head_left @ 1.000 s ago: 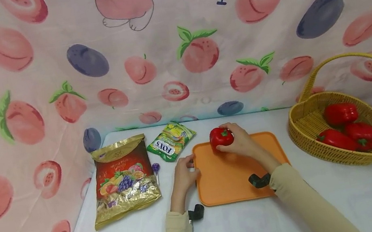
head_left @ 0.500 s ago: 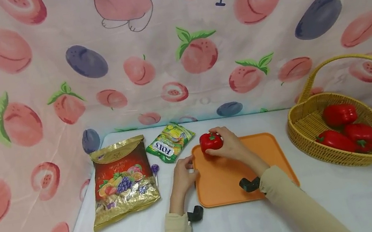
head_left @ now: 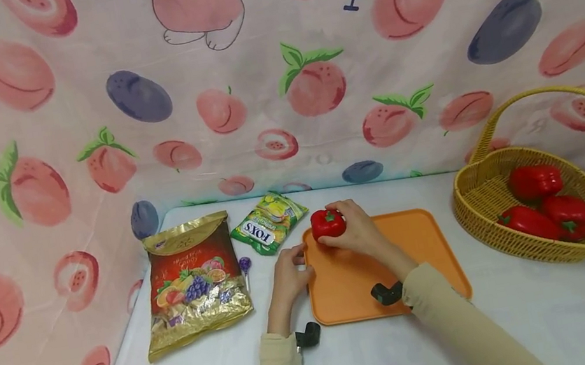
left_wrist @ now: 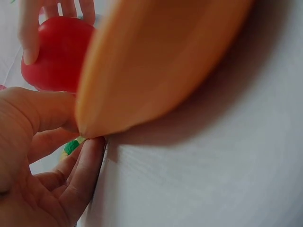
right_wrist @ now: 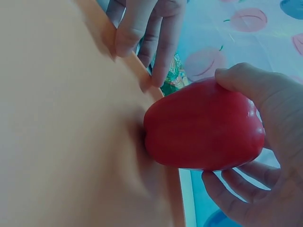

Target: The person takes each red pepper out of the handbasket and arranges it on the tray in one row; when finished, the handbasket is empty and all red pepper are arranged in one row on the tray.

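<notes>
A red bell pepper [head_left: 327,224] with a green stem is held in my right hand [head_left: 357,231], at the far left corner of the orange tray [head_left: 389,276]. In the right wrist view the bell pepper [right_wrist: 203,125] has its lower end at the tray surface [right_wrist: 71,142], thumb on one side and fingers on the other. My left hand [head_left: 289,277] pinches the tray's left rim. The left wrist view puts the thumb of that hand [left_wrist: 42,151] against the rim and the fingers beneath it.
To the right stands a yellow wicker basket [head_left: 471,210] with three red bell peppers [head_left: 536,180]. At left lie a large gold-and-red candy bag [head_left: 193,283], a purple lollipop [head_left: 245,264] and a green FOX'S packet [head_left: 270,222]. Patterned cloth [head_left: 323,158] hangs behind.
My right hand has carried the bell pepper leftward over the tray to its far left corner. The left hand stays at the tray's rim.
</notes>
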`<state>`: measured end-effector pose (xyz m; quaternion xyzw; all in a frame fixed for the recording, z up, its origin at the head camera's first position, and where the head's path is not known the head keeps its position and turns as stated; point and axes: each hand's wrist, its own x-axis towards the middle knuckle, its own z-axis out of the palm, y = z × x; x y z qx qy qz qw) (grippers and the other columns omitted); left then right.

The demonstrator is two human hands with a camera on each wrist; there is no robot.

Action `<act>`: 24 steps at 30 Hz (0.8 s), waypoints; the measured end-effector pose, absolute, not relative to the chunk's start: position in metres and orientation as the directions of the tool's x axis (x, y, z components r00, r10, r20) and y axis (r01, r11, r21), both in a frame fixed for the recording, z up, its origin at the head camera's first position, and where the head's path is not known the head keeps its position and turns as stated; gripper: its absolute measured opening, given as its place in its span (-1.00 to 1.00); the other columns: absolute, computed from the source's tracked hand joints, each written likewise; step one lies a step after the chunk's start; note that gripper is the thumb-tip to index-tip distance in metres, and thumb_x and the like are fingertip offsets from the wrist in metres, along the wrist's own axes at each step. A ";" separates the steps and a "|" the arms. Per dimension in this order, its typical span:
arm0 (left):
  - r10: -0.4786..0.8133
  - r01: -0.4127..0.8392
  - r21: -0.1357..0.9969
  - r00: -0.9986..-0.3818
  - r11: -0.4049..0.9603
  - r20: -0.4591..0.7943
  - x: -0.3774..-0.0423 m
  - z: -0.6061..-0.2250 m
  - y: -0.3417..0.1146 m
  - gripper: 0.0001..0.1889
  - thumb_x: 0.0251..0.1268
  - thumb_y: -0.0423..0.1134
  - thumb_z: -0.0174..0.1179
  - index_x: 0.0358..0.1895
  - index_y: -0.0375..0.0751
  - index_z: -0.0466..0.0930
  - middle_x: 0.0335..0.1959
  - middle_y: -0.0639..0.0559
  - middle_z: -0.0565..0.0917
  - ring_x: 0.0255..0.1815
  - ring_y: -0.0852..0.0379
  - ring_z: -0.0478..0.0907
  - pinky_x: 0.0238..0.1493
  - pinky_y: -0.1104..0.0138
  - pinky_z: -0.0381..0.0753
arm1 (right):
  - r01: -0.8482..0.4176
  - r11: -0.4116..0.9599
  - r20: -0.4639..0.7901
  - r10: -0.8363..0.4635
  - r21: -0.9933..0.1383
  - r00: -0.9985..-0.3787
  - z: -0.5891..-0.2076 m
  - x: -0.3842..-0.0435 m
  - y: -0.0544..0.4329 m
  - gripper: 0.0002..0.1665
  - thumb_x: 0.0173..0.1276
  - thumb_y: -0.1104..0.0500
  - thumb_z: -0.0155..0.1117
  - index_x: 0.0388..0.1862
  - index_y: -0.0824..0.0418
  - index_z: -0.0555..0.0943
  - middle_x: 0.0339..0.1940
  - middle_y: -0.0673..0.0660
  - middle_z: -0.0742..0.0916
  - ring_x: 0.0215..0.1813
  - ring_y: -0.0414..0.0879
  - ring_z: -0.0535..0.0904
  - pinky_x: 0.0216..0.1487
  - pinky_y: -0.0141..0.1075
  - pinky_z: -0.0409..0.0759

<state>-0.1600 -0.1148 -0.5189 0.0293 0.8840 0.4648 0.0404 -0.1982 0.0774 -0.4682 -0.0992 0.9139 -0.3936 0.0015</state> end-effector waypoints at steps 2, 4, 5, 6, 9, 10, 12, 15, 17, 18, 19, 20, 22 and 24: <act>0.094 0.026 0.826 -0.995 0.563 -0.032 -0.160 -0.518 -0.115 -0.47 0.11 -0.46 0.30 0.23 -0.31 0.55 -0.07 -0.13 0.54 -0.11 0.02 0.56 -0.10 0.22 0.63 | -0.178 0.676 0.076 -0.178 -0.715 -0.981 -0.468 -0.198 0.075 -0.15 0.06 -0.01 0.57 0.28 0.22 0.43 0.19 0.25 0.51 0.24 0.17 0.42 0.11 0.06 0.58; 0.101 0.042 0.828 -0.995 0.560 -0.018 -0.160 -0.518 -0.115 -0.47 0.09 -0.48 0.30 0.22 -0.33 0.55 -0.06 -0.15 0.54 -0.11 0.01 0.57 -0.09 0.22 0.63 | -0.167 0.683 0.063 -0.175 -0.711 -0.983 -0.468 -0.199 0.074 -0.16 0.07 -0.02 0.56 0.28 0.21 0.43 0.20 0.25 0.50 0.24 0.17 0.41 0.11 0.06 0.58; 0.104 0.048 0.828 -0.995 0.559 -0.013 -0.160 -0.518 -0.115 -0.47 0.09 -0.48 0.30 0.22 -0.33 0.55 -0.06 -0.15 0.54 -0.11 0.01 0.58 -0.09 0.21 0.63 | -0.161 0.684 0.054 -0.174 -0.711 -0.983 -0.469 -0.199 0.073 -0.16 0.07 -0.02 0.56 0.28 0.21 0.43 0.20 0.25 0.49 0.24 0.17 0.41 0.11 0.06 0.58; 0.104 0.049 0.828 -0.994 0.558 -0.011 -0.160 -0.518 -0.115 -0.47 0.08 -0.49 0.30 0.22 -0.33 0.55 -0.06 -0.15 0.54 -0.11 0.01 0.58 -0.09 0.21 0.63 | -0.156 0.684 0.047 -0.176 -0.712 -0.983 -0.469 -0.200 0.073 -0.16 0.07 -0.01 0.56 0.29 0.20 0.43 0.20 0.25 0.49 0.24 0.18 0.41 0.11 0.07 0.58; 0.109 0.061 0.825 -0.994 0.561 -0.001 -0.160 -0.517 -0.116 -0.46 0.06 -0.50 0.29 0.22 -0.35 0.55 -0.06 -0.16 0.55 -0.12 0.01 0.59 -0.08 0.21 0.62 | -0.146 0.669 0.029 -0.182 -0.729 -0.983 -0.469 -0.200 0.072 -0.15 0.06 0.03 0.57 0.30 0.20 0.41 0.21 0.26 0.48 0.24 0.18 0.41 0.11 0.08 0.57; 0.109 0.063 0.824 -0.994 0.563 0.001 -0.160 -0.517 -0.116 -0.46 0.06 -0.50 0.29 0.22 -0.35 0.55 -0.06 -0.15 0.55 -0.12 0.01 0.59 -0.08 0.21 0.62 | -0.147 0.664 0.030 -0.184 -0.733 -0.983 -0.469 -0.200 0.071 -0.15 0.06 0.04 0.57 0.30 0.21 0.40 0.21 0.26 0.48 0.24 0.19 0.41 0.11 0.08 0.57; 0.107 0.065 0.823 -0.994 0.564 0.005 -0.161 -0.517 -0.116 -0.46 0.06 -0.50 0.29 0.22 -0.34 0.55 -0.07 -0.15 0.55 -0.12 0.01 0.58 -0.08 0.21 0.61 | -0.143 0.654 0.031 -0.180 -0.743 -0.983 -0.469 -0.200 0.071 -0.15 0.05 0.05 0.57 0.30 0.21 0.40 0.20 0.26 0.48 0.24 0.18 0.41 0.11 0.08 0.58; 0.102 0.063 0.823 -0.995 0.564 0.007 -0.161 -0.517 -0.116 -0.46 0.07 -0.49 0.29 0.22 -0.34 0.55 -0.07 -0.14 0.55 -0.12 0.02 0.58 -0.07 0.21 0.61 | -0.142 0.646 0.039 -0.172 -0.750 -0.984 -0.470 -0.200 0.069 -0.14 0.05 0.03 0.58 0.29 0.21 0.41 0.19 0.25 0.48 0.24 0.17 0.42 0.11 0.06 0.58; 0.101 0.064 0.825 -0.995 0.561 0.008 -0.161 -0.517 -0.116 -0.47 0.07 -0.49 0.29 0.22 -0.34 0.55 -0.06 -0.15 0.55 -0.11 0.01 0.58 -0.06 0.20 0.61 | -0.144 0.644 0.046 -0.167 -0.752 -0.985 -0.471 -0.199 0.069 -0.14 0.04 0.03 0.59 0.29 0.21 0.41 0.18 0.25 0.48 0.24 0.17 0.42 0.12 0.05 0.58; 0.100 0.063 0.825 -0.995 0.561 0.008 -0.161 -0.517 -0.116 -0.47 0.07 -0.49 0.30 0.22 -0.34 0.55 -0.05 -0.15 0.55 -0.11 0.01 0.58 -0.06 0.20 0.61 | -0.148 0.644 0.050 -0.168 -0.751 -0.985 -0.471 -0.199 0.068 -0.14 0.04 0.03 0.59 0.29 0.20 0.41 0.18 0.25 0.48 0.24 0.17 0.42 0.12 0.05 0.58; 0.101 0.062 0.826 -0.995 0.560 0.006 -0.161 -0.517 -0.116 -0.47 0.07 -0.48 0.29 0.22 -0.34 0.55 -0.05 -0.15 0.55 -0.11 0.01 0.58 -0.05 0.20 0.61 | -0.152 0.642 0.056 -0.168 -0.751 -0.984 -0.471 -0.198 0.068 -0.14 0.03 0.04 0.59 0.29 0.21 0.42 0.18 0.25 0.48 0.24 0.17 0.43 0.11 0.05 0.58; 0.100 0.060 0.825 -0.995 0.562 0.004 -0.161 -0.517 -0.116 -0.47 0.08 -0.48 0.30 0.21 -0.34 0.55 -0.05 -0.15 0.55 -0.11 0.01 0.58 -0.06 0.20 0.61 | -0.157 0.643 0.060 -0.169 -0.750 -0.984 -0.471 -0.198 0.068 -0.14 0.03 0.04 0.60 0.28 0.21 0.42 0.18 0.25 0.48 0.24 0.17 0.43 0.11 0.05 0.59; 0.098 0.054 0.824 -0.995 0.564 -0.002 -0.160 -0.518 -0.116 -0.48 0.09 -0.47 0.30 0.22 -0.34 0.55 -0.05 -0.15 0.55 -0.11 0.01 0.57 -0.06 0.21 0.62 | -0.161 0.643 0.064 -0.171 -0.749 -0.983 -0.471 -0.197 0.068 -0.14 0.02 0.04 0.60 0.28 0.20 0.42 0.19 0.24 0.48 0.24 0.17 0.43 0.10 0.06 0.59; 0.096 0.050 0.821 -0.995 0.568 -0.006 -0.160 -0.518 -0.115 -0.48 0.09 -0.47 0.30 0.21 -0.33 0.55 -0.06 -0.14 0.55 -0.11 0.02 0.57 -0.07 0.21 0.62 | -0.168 0.643 0.070 -0.175 -0.747 -0.982 -0.472 -0.196 0.069 -0.14 0.02 0.03 0.60 0.28 0.19 0.43 0.19 0.24 0.49 0.23 0.16 0.43 0.09 0.05 0.59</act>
